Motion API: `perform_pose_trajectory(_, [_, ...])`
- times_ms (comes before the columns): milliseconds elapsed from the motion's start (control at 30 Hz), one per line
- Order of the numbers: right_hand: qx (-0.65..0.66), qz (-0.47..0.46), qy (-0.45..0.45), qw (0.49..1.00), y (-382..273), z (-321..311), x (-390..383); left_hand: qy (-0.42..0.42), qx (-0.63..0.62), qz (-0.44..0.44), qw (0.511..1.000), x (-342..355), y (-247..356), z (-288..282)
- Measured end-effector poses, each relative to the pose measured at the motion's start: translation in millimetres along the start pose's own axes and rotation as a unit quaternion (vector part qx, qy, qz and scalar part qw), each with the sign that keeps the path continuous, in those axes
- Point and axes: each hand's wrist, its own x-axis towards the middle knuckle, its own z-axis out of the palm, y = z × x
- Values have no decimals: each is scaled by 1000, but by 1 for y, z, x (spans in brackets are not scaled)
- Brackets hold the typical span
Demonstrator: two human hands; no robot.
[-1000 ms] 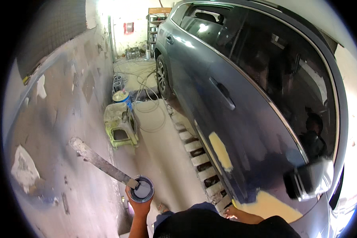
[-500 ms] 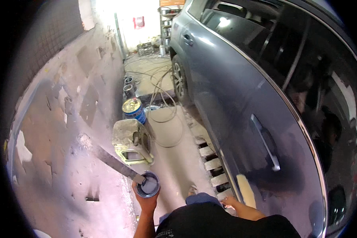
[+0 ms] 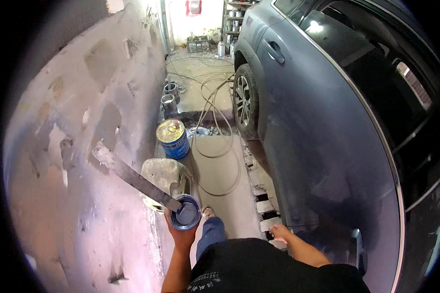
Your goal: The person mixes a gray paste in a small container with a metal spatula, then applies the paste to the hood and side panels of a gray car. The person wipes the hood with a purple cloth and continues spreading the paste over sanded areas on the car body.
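My left hand (image 3: 181,236) is wrapped round an open can of dark grey-blue paint (image 3: 187,214), held in front of me at the left. A long flat stirring stick (image 3: 134,180) stands in the paint and leans out toward the wall, its upper part stained. My right hand (image 3: 279,233) hangs low at my right side, next to the grey car (image 3: 322,161). Its fingers look loosely curled, and nothing shows in them. The can hides part of a dusty plastic jerrycan (image 3: 166,173) on the floor behind it.
A paint-smeared wall (image 3: 78,195) runs along my left. Ahead are a blue tub with a yellow lid (image 3: 172,139), small tins (image 3: 169,103), looped hoses (image 3: 215,105), a crate (image 3: 198,44) and a shelf of tins (image 3: 233,22). A slotted floor channel (image 3: 265,206) runs beside the car.
I have moved forward along the car, and the jerrycan and blue tub are closer. My left hand still carries the paint can with the stick. My right arm has swung slightly forward.
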Motion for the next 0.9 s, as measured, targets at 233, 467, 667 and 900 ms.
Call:
perform_pose_trajectory(233, [46, 97, 38, 994, -61, -55, 56, -44, -15, 27, 999, 181, -48, 50])
perform_pose_trajectory(467, [193, 133, 31, 972, -181, -80, 146, -51, -42, 9, 998, 326, -85, 120])
perform_pose_trajectory(667, [62, 82, -67, 992, -235, -89, 296, -12, 44, 56, 997, 435, -122, 191])
perform_pose_trajectory(900, [87, 59, -69, 992, -387, -201, 391, 4, 48, 49, 998, 559, -120, 262])
